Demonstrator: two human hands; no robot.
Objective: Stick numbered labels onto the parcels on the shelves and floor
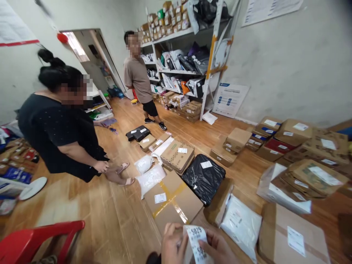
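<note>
Both hands, left hand [172, 244] and right hand [217, 249], pinch a thin, limp strip of numbered labels [196, 242] by its edges, just below the yellow-taped carton [172, 201] on the floor, paper likely to tear if tugged.

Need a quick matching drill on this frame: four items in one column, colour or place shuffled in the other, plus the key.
Things:
1. label strip
2. black plastic-wrapped parcel
3. chair
4. carton with yellow tape

Places or colours:
A. red, at the lower left edge of the view
B. held between the left hand and the right hand
C. brown, on the floor just beyond the hands
D. on the floor right of the taped carton, white label on top

Pairs: 1-B, 2-D, 3-A, 4-C
</note>
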